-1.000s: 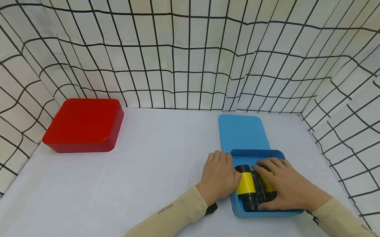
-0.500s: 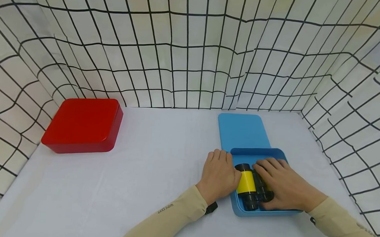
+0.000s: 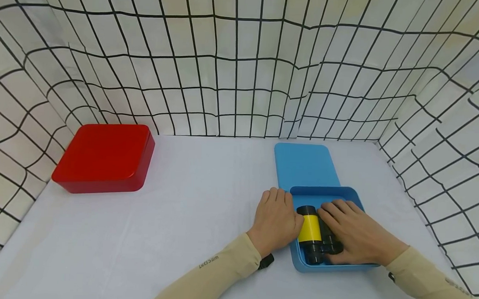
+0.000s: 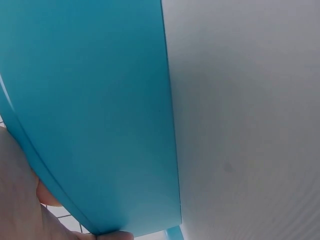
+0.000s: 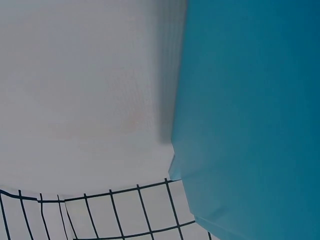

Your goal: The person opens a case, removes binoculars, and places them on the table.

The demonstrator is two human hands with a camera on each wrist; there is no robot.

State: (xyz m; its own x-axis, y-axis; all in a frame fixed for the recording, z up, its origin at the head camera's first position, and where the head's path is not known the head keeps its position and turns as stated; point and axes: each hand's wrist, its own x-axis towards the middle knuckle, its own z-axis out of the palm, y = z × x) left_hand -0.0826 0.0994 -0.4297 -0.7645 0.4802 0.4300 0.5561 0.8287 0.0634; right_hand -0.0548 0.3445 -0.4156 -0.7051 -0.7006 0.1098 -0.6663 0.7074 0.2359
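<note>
In the head view, black-and-yellow binoculars (image 3: pixel 310 228) lie in an uncovered blue box (image 3: pixel 330 269) at the right of the table. My right hand (image 3: pixel 357 235) reaches into the box and grips their right barrel, which it mostly covers; the left barrel shows plainly. The box's left wall is held by my left hand (image 3: pixel 275 221), the thumb over the rim beside the binoculars. The left wrist view shows the outer wall of the box (image 4: pixel 100 110), with fingers at its edge. Only the outside of the box (image 5: pixel 250 110) fills the right part of the right wrist view; the right hand is hidden there.
A flat blue lid (image 3: pixel 308 167) lies right behind the box. A red box (image 3: pixel 104 156) stands at the far left of the white table (image 3: pixel 181 235). White walls with a black grid (image 3: pixel 226 78) enclose the back and both sides.
My right hand's fingers have closed farther round the right barrel, and its yellow band has gone out of sight. The left hand and the box have hardly moved.
</note>
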